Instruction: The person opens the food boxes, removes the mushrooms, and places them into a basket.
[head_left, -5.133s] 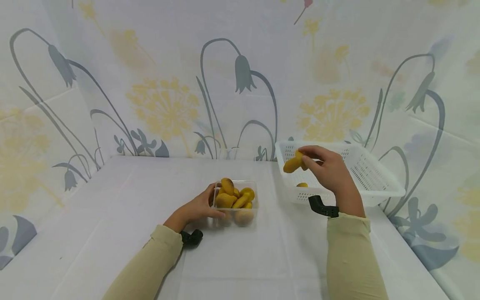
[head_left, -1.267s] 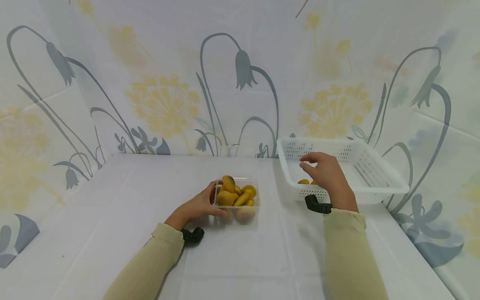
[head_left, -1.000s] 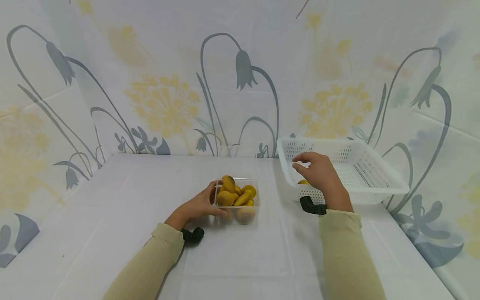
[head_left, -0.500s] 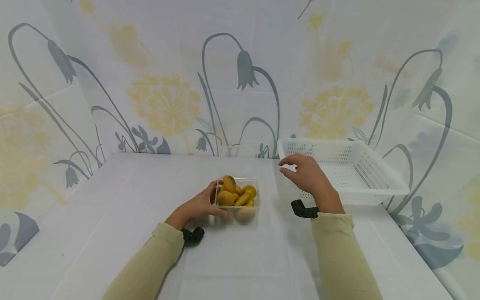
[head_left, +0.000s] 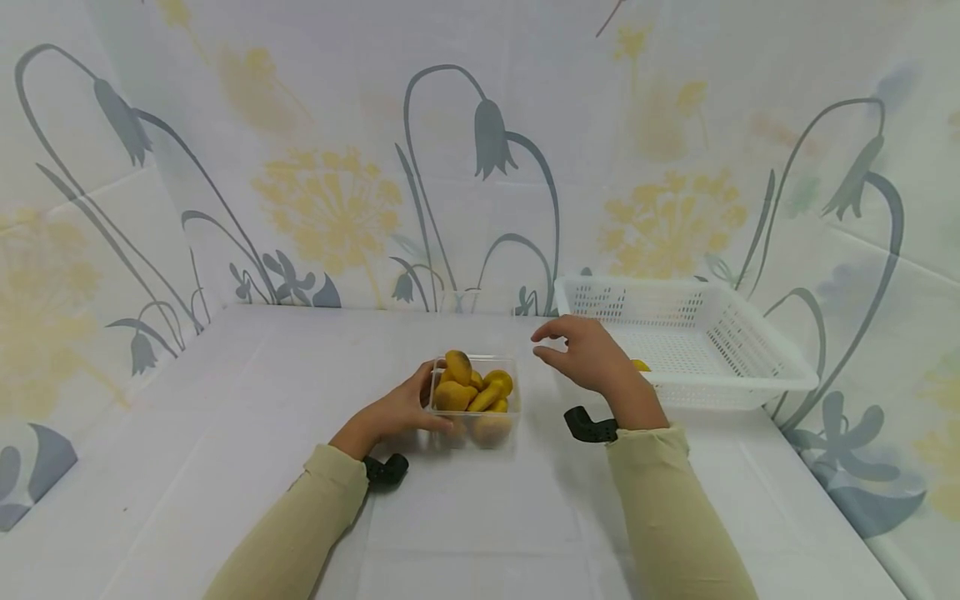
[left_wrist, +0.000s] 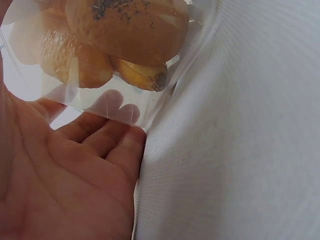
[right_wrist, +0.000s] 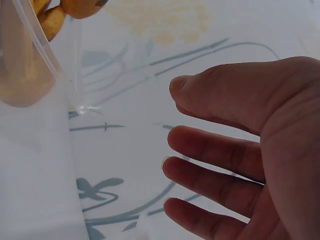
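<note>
A clear plastic box (head_left: 480, 414) filled with yellow mushrooms (head_left: 453, 397) stands on the white table. My left hand (head_left: 408, 408) grips its left side, thumb at the front and fingers around the back corner. In the left wrist view, fingertips (left_wrist: 131, 137) lie against the clear wall near the tablecloth, below mushrooms with dark specks. My right hand (head_left: 585, 354) hovers between the box and a white perforated basket (head_left: 735, 385), thumb and fingers parted. Nothing is between its fingers in the right wrist view. A yellow mushroom (head_left: 641, 365) shows inside the basket, past my right wrist.
Behind the box, a clear container (head_left: 459, 302) stands at the table's back edge. A flower-patterned cloth (head_left: 330, 225) hangs behind and at both sides. White cloth (head_left: 465, 517) covers the table.
About five seconds ago my right hand held mushrooms over the basket; by 1.3 seconds ago it was empty there. Since then it has moved left, toward the box. My left hand stays put.
</note>
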